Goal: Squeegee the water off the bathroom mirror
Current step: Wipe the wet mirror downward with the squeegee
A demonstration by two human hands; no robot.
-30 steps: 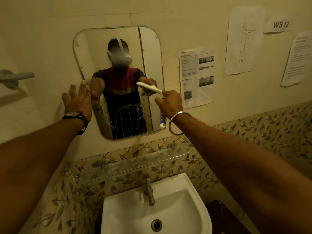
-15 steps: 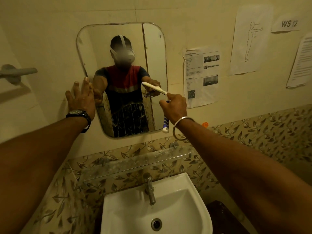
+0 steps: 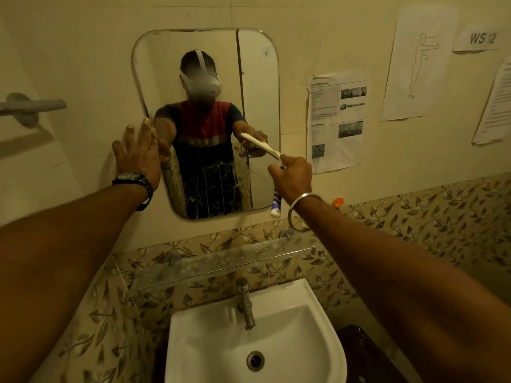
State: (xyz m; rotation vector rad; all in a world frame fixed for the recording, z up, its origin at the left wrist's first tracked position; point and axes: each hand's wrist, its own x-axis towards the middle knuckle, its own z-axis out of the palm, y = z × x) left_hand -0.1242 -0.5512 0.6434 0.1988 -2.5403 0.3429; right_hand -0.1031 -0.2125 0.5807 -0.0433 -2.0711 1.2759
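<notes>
Grip on squeegee (image 3: 265, 148); "WS 12" label (image 3: 482, 38)

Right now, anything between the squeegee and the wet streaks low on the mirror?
Nothing visible. The squeegee, gripped by the right hand, sits at the right edge of the mirror. The streaks lie below-left of it on open glass. The left hand rests flat at the mirror's left edge, clear of the streaks.

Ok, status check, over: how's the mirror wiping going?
Left hand flat at left edge of rounded wall mirror. Right hand grips white-bladed squeegee, blade at right side. Water streaks low on glass. Nothing in the way.
</notes>
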